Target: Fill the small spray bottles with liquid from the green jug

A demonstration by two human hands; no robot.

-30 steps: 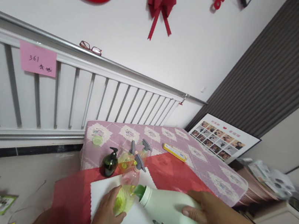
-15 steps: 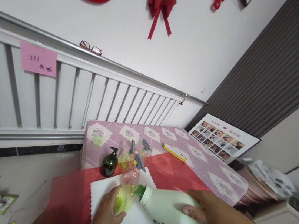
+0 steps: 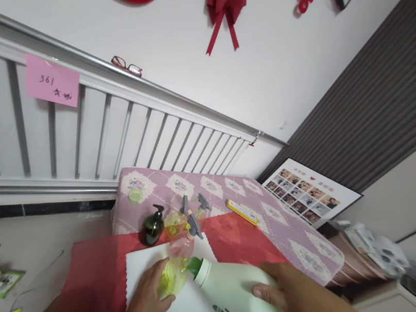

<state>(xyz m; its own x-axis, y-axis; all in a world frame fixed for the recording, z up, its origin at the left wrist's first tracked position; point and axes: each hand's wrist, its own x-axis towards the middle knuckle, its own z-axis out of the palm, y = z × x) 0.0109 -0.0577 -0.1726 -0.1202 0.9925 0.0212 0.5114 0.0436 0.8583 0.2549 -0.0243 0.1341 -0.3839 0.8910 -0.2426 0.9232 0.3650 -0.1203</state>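
Observation:
My left hand (image 3: 150, 293) is closed around a small clear yellow bottle (image 3: 173, 277) that stands uncapped on a white sheet (image 3: 189, 307). My right hand (image 3: 276, 286) grips a large pale green detergent jug (image 3: 238, 291), tipped nearly flat. The jug's green spout meets the mouth of the yellow bottle; whether liquid is flowing I cannot make out. Just behind stands a pink spray bottle (image 3: 181, 246) with a grey trigger. Past it are a yellow spray bottle (image 3: 175, 223), another grey-topped spray bottle (image 3: 202, 209) and a dark green pump bottle (image 3: 152, 227).
A light green cap (image 3: 135, 195) lies on the floral cloth (image 3: 204, 184) at the far left corner. Farther right is a yellow-edged flat case (image 3: 242, 212). A red cloth (image 3: 97, 270) runs under the white sheet. Behind stands a white radiator (image 3: 90, 133); a photo board (image 3: 308, 192) leans at right.
Almost nothing differs. Both hands, the jug and the yellow bottle stay in the same places, with the spout still at the bottle's mouth.

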